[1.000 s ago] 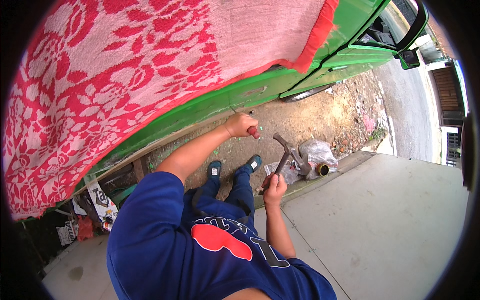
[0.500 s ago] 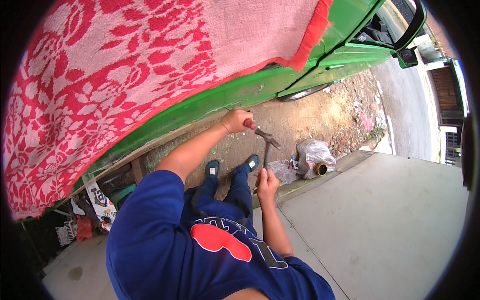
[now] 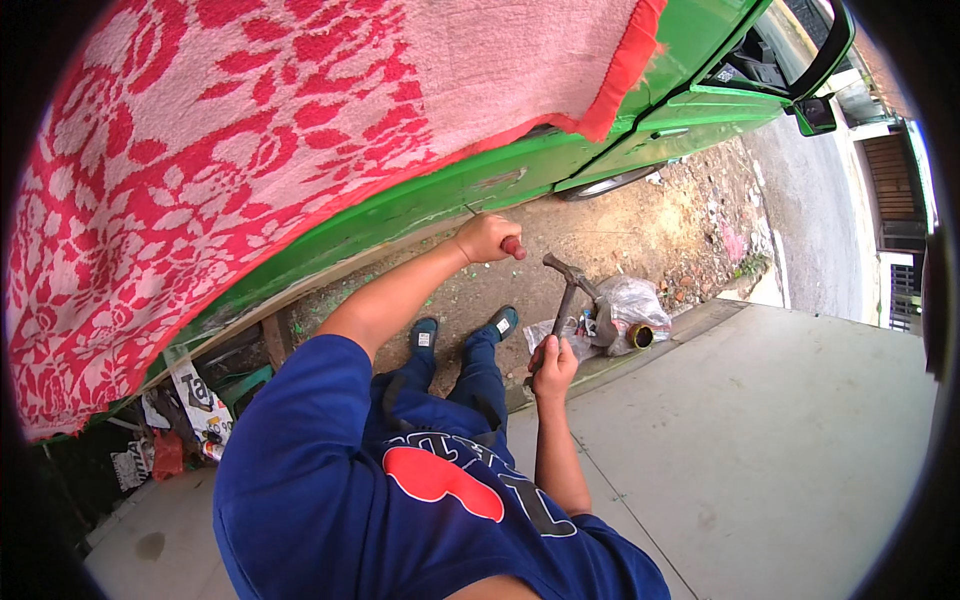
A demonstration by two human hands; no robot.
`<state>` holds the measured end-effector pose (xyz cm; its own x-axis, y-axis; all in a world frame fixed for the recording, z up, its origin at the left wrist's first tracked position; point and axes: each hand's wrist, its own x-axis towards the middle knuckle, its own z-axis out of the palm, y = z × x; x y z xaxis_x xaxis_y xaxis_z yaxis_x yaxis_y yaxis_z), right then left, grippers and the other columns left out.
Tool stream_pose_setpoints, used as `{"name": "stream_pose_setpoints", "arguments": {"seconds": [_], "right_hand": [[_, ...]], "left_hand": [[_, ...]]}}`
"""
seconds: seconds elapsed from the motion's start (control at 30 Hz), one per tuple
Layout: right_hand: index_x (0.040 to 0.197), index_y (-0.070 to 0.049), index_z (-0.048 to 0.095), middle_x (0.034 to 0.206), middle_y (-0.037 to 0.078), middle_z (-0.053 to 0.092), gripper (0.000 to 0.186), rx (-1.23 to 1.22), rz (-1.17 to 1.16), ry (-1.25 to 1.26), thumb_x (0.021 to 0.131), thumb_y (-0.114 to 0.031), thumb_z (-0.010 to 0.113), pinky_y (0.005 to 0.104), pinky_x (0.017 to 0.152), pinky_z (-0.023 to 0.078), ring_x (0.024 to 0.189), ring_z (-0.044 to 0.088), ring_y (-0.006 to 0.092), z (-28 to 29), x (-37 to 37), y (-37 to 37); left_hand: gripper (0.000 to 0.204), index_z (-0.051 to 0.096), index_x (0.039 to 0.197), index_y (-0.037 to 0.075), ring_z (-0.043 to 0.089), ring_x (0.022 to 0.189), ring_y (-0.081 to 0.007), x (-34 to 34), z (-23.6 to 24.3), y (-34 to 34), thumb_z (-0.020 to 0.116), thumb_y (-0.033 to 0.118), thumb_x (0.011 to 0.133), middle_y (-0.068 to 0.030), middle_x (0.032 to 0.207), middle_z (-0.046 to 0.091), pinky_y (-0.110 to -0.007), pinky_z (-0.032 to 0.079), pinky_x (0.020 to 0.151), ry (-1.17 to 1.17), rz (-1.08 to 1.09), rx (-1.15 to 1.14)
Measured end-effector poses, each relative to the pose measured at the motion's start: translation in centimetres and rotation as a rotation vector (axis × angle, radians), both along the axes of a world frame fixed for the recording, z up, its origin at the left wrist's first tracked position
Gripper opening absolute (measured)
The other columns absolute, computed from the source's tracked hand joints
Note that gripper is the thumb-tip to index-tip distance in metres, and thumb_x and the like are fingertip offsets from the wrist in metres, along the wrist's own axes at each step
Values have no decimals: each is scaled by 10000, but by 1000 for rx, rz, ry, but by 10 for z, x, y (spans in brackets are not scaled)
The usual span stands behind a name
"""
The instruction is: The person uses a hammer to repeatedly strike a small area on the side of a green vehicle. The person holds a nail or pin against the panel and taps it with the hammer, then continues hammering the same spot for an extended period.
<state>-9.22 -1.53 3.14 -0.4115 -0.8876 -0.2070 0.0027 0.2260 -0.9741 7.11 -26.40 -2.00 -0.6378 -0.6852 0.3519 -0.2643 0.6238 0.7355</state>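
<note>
head view, left fingers (image 3: 494, 232) clamped round one red-handled tool (image 3: 514, 247), right fingers (image 3: 553, 352) round one hammer (image 3: 568, 295)

Vehicle (image 3: 690, 115)'s green from here. Blanket (image 3: 250, 150): red leaf pattern on pink, red edging (image 3: 622, 80). Tool handle (image 3: 514, 247) dull red, hammer (image 3: 567, 297) dark grey, shirt (image 3: 310, 470) navy.

We locate the largest lettering at 6 o'clock, on the front of the blue shirt (image 3: 300, 450): dark characters edged in white, inverted in our view, beside a red printed shape (image 3: 440, 483). Toward 8 o'clock, we find bold black characters on a white panel (image 3: 200, 396). Farther out, a sheet (image 3: 131, 467) bears dark print too small to read. Near centre, both shoes (image 3: 423, 331) carry white labels (image 3: 503, 325), illegible to us.
</note>
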Motion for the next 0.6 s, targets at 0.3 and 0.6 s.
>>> {"name": "stream_pose_setpoints", "arguments": {"seconds": [0.3, 0.6], "right_hand": [[769, -51, 515, 564, 27, 493, 376, 38, 26, 11, 1030, -322, 503, 252, 419, 386, 447, 485, 112, 1, 0, -2], [767, -33, 523, 568, 30, 522, 380, -26, -24, 228, 1024, -313, 511, 276, 467, 428, 499, 511, 128, -10, 17, -22]], "left_hand": [[197, 596, 710, 120, 657, 679, -297, -7, -4, -5, 765, 221, 713, -74, 685, 644, -414, 503, 606, -34, 0, -72], [218, 592, 697, 117, 633, 629, -314, -9, 5, -13, 766, 238, 751, -100, 649, 620, -414, 493, 588, -12, 122, 41]]}}
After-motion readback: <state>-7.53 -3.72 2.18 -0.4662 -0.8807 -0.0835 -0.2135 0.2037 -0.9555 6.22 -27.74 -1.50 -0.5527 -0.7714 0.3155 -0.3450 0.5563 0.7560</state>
